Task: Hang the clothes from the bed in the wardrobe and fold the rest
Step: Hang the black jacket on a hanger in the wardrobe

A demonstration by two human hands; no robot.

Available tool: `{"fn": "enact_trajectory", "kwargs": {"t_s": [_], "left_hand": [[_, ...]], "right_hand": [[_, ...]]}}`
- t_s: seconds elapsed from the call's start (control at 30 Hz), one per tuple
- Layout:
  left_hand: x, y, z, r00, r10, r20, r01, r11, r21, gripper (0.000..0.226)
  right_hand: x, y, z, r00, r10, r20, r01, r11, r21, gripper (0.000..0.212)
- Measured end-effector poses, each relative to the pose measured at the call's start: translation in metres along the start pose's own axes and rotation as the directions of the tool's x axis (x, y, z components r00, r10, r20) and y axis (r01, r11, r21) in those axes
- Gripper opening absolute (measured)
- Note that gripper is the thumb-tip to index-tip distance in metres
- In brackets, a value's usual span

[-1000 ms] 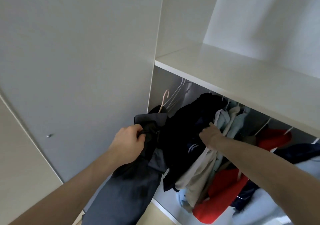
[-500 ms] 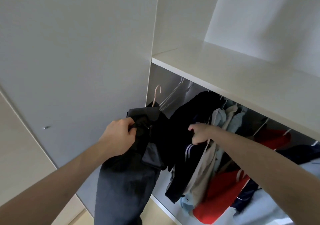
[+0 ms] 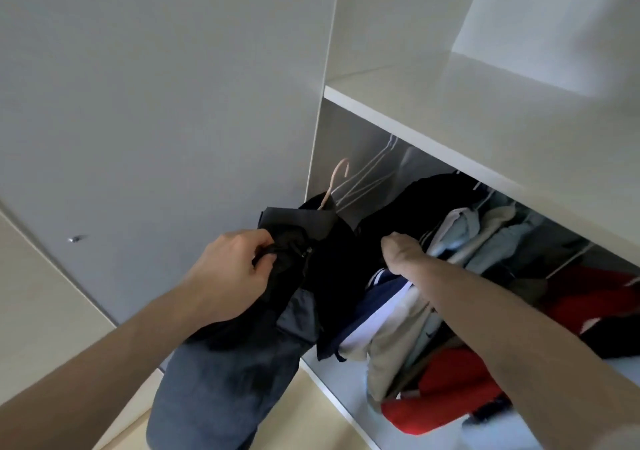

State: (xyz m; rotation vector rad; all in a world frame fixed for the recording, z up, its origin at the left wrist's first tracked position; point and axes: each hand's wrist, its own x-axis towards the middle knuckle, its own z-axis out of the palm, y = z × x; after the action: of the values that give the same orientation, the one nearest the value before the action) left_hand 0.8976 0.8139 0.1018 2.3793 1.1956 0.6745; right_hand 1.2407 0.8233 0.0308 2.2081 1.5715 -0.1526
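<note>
My left hand (image 3: 232, 273) grips a bunch of dark clothes (image 3: 294, 259) on a pale hanger whose pink hook (image 3: 337, 181) points up, just outside the wardrobe's left wall. A grey-blue garment (image 3: 221, 380) hangs down from that bunch. My right hand (image 3: 401, 253) reaches into the wardrobe with curled fingers, pressing against the hanging clothes beside a black garment (image 3: 408, 214). What its fingers hold is hidden.
The wardrobe's white shelf (image 3: 450, 127) runs above the hanging space. Beige, light blue, navy and red clothes (image 3: 450, 387) hang to the right. Several bare wire hangers (image 3: 367, 182) hang at the left end. A white wardrobe door (image 3: 156, 103) stands open at left.
My right hand has moved left, from the beige and blue clothes to the black garment. My left hand has kept its grip on the hanger bunch, near the wardrobe's left edge.
</note>
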Motion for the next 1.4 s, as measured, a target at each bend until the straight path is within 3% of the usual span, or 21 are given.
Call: {"fn": "enact_trajectory", "kwargs": {"t_s": [0.17,0.27,0.43,0.57,0.8,1.13,1.4], "left_hand": [[0.015,0.021,0.026,0.997,0.063,0.033,-0.061,0.997,-0.05,0.005],[0.036,0.029,0.05,0.997,0.07,0.041,-0.068,0.996,-0.056,0.006],[0.072,0.03,0.086,0.999,0.011,0.048,-0.01,1.0,-0.027,0.011],[0.094,0.031,0.105,0.999,0.004,0.053,-0.002,0.999,-0.049,0.016],[0.143,0.072,0.147,0.983,0.143,0.117,-0.13,0.985,-0.115,0.018],[0.198,0.095,0.209,0.979,0.203,0.007,-0.198,0.96,-0.198,0.009],[0.189,0.092,0.241,0.986,0.1,-0.136,-0.152,0.878,-0.455,0.012]], "right_hand": [[-0.031,0.029,0.006,0.996,0.004,0.095,0.002,0.998,-0.061,0.017],[-0.045,0.04,0.004,0.992,-0.006,0.124,0.013,0.998,-0.059,0.033],[-0.059,0.058,0.006,0.979,-0.044,0.198,0.071,0.989,-0.129,0.016],[-0.072,0.07,0.015,0.977,0.027,0.212,0.007,0.988,-0.157,0.023],[-0.069,0.084,0.017,0.973,0.102,0.208,-0.099,0.995,-0.024,0.025],[-0.06,0.092,0.035,0.984,0.147,0.098,-0.151,0.988,0.027,0.022],[-0.057,0.091,0.048,0.983,0.176,0.042,-0.179,0.982,0.064,0.02]]}}
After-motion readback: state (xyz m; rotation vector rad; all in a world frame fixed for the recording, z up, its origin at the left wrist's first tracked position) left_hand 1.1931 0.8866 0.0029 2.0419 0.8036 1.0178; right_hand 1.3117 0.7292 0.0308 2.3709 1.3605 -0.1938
